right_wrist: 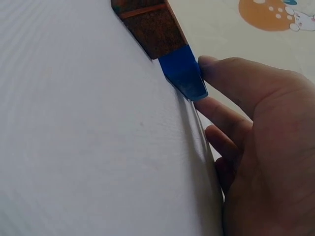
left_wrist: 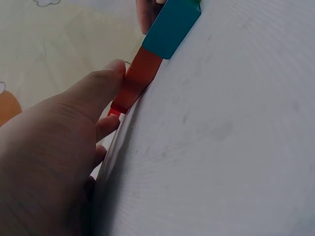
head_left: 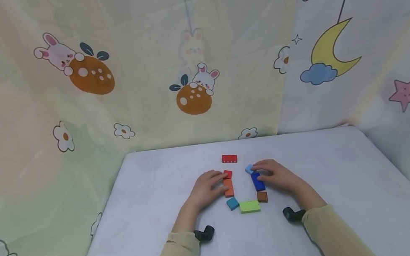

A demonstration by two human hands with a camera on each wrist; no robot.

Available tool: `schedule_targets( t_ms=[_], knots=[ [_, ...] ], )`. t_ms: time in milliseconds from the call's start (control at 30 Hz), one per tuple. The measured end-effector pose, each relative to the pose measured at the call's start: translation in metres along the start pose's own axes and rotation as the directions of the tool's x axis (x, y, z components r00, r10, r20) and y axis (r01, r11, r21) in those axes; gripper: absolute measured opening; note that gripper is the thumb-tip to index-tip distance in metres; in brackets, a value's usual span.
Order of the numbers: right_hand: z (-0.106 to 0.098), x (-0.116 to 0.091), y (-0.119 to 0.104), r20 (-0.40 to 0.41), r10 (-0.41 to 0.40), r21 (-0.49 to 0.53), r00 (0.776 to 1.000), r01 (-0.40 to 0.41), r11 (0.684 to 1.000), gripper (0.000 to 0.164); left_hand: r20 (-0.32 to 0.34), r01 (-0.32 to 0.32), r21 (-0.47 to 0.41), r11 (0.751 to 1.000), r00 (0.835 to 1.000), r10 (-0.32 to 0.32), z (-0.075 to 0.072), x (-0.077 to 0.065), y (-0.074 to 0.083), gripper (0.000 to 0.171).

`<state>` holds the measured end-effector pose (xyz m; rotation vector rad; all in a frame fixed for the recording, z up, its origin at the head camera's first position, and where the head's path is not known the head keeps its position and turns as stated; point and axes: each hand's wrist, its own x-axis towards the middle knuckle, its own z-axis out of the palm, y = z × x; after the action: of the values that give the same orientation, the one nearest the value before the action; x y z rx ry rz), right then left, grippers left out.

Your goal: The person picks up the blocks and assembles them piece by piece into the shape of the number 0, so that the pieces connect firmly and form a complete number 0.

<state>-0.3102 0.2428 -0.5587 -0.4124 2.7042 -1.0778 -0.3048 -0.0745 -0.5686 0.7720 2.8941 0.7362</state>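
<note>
In the head view, my left hand (head_left: 207, 189) lies along the left side of a loose ring of toy blocks. Its thumb touches the orange block (head_left: 228, 187), and a fingertip reaches the small red block (head_left: 227, 174) beyond it. Across the ring my right hand (head_left: 276, 174) has its thumb against the dark blue block (head_left: 258, 182), with the index fingertip at the light blue block (head_left: 249, 169). The right wrist view shows that thumb on the dark blue block's side (right_wrist: 184, 73). Both hands have their fingers loosely extended.
A longer red block (head_left: 229, 158) lies apart at the far end. Nearer me are a teal block (head_left: 232, 203), a lime green block (head_left: 250, 207) and a brown block (head_left: 262, 197). The white-covered table (head_left: 157, 180) meets a printed cloth backdrop (head_left: 147, 88) behind it.
</note>
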Motion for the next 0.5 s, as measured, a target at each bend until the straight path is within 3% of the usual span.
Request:
schedule_targets(
  t_ms=[233, 500],
  knots=[
    [-0.012, 0.005, -0.012, 0.008, 0.112, 0.069, 0.994, -0.112, 0.991, 0.042, 0.001, 0.010, -0.004, 1.000, 1.000, -0.010, 0.001, 0.001, -0.001, 0.054],
    [-0.027, 0.039, -0.027, 0.032, 0.185, 0.074, 0.982, -0.187, 0.980, 0.049, -0.005, 0.005, -0.004, 1.000, 1.000, -0.005, 0.003, 0.000, -0.001, 0.053]
  ],
)
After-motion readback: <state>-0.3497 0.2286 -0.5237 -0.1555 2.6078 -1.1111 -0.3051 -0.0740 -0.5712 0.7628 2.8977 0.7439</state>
